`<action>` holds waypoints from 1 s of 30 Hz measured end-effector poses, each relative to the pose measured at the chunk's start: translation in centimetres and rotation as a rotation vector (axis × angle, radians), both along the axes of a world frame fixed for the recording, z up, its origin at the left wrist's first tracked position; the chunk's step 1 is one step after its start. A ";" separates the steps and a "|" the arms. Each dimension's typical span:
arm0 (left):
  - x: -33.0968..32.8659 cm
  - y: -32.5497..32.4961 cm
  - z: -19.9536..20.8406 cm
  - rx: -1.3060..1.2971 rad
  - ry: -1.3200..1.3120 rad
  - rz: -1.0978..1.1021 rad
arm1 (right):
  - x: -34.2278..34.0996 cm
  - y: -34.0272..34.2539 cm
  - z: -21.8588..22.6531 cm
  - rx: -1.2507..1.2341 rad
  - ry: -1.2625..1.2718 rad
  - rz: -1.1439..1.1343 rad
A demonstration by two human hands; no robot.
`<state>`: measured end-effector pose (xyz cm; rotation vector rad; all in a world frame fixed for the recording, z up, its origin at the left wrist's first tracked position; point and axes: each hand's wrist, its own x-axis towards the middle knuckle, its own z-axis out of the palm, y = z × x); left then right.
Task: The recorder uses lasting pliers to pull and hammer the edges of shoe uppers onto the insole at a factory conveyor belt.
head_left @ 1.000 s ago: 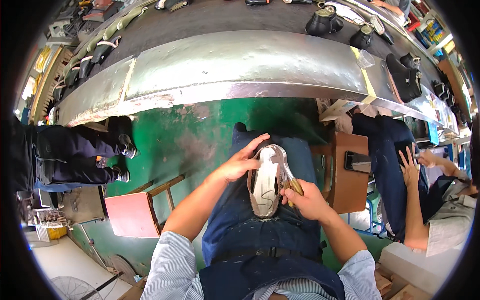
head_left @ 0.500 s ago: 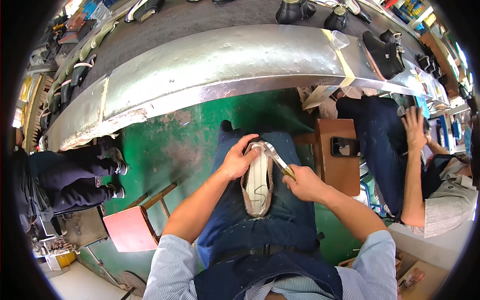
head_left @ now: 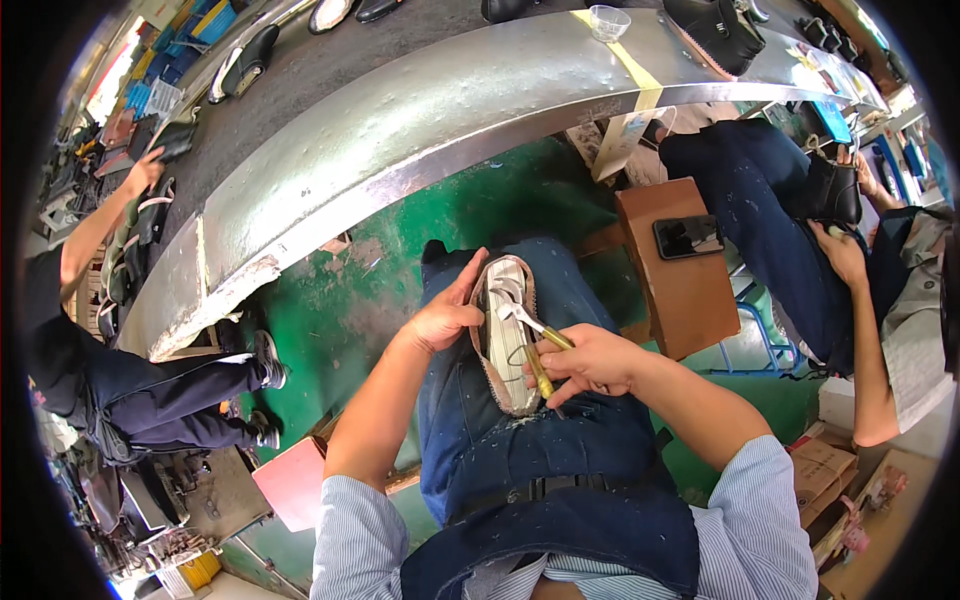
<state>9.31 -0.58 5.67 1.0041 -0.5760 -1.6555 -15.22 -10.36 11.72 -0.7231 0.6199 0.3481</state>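
Note:
A lasted shoe (head_left: 498, 362) lies sole up along my lap, its pale insole facing me and a thin dark cord loop lying on it. My left hand (head_left: 449, 312) grips its far left side, thumb over the edge. Lasting pincers (head_left: 541, 378) with yellow-brown handles are in my right hand (head_left: 597, 360). Their handles are spread apart, and the metal head is over the insole, near the toe end. Whether the jaws touch the shoe, I cannot tell.
A metal-edged bench (head_left: 390, 140) runs across ahead, with black shoes (head_left: 715, 38) and a clear plastic cup (head_left: 609, 22). A brown box (head_left: 680, 290) at my right carries a phone (head_left: 688, 237). Co-workers sit at both sides; a pink-topped stool (head_left: 292, 482) is at left.
The pincers have come off the toe edge to over the insole, handles spreading. My left hand has shifted from the toe to the shoe's left side. The view has turned.

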 end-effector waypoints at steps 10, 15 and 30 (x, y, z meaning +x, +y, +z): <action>-3.8 -1.7 -0.3 -0.031 -0.645 -0.126 | 1.1 -3.2 0.8 0.263 0.030 -0.035; -3.2 -1.3 -1.3 -0.055 -0.522 -0.058 | 1.2 -1.3 -1.3 -0.548 0.127 0.184; -3.1 -1.3 0.3 0.042 -0.204 0.006 | 0.4 -1.4 -1.0 0.218 -0.093 -0.159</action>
